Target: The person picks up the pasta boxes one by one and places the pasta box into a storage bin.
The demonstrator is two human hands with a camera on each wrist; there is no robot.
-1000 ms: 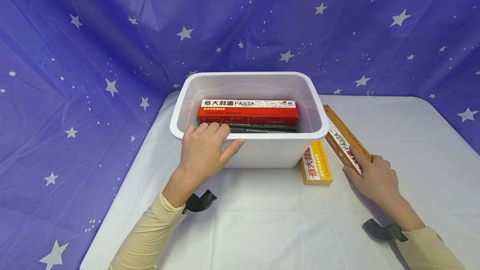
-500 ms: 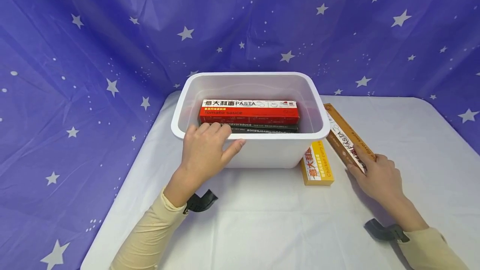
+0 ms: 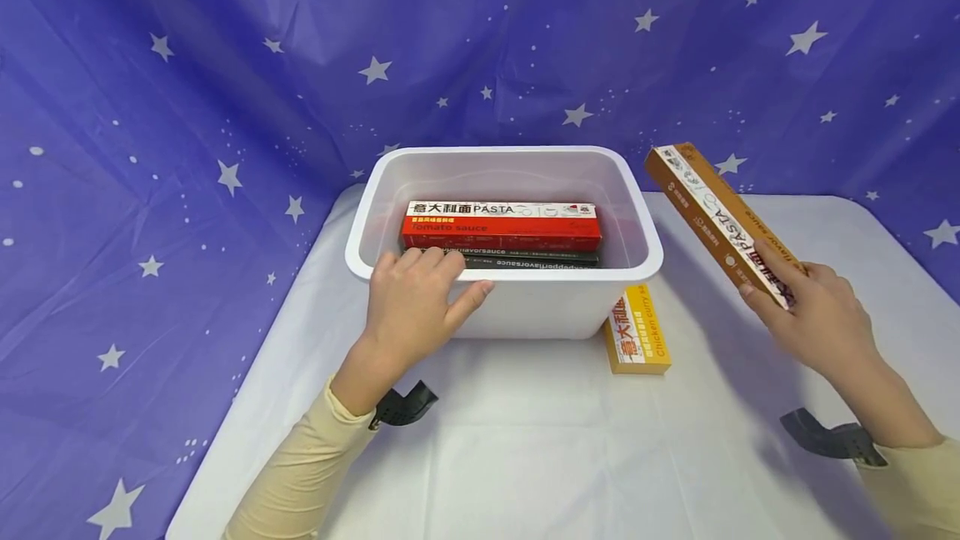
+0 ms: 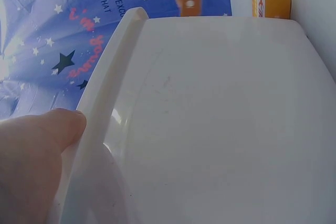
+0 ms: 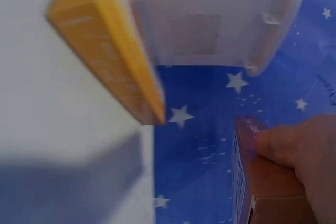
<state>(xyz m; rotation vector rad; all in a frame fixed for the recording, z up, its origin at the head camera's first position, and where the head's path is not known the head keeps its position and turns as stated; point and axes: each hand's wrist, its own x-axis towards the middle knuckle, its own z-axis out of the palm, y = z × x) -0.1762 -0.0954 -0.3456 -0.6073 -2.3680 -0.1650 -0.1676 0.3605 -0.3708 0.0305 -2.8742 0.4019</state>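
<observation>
My right hand (image 3: pixel 821 319) grips the near end of a long brown pasta box (image 3: pixel 720 223), which is raised off the table and slants up toward the back left. In the right wrist view the thumb presses on the brown box (image 5: pixel 275 182). With its fingers hooked over the front rim, my left hand (image 3: pixel 408 298) holds the white plastic bin (image 3: pixel 555 302). Inside the bin lie a red tomato sauce pasta box (image 3: pixel 502 227) and black pasta boxes (image 3: pixel 525 261) in front of it. A yellow chicken curry pasta box (image 3: pixel 637 336) lies on the table at the bin's right side.
A white cloth covers the table (image 3: pixel 525 448). Behind and to the left hangs a purple curtain (image 3: pixel 480 40) with stars. The bin's high walls stand between the two hands.
My right hand has lifted the brown pasta box off the table and moved it up and to the right. My left hand stays on the bin's rim.
</observation>
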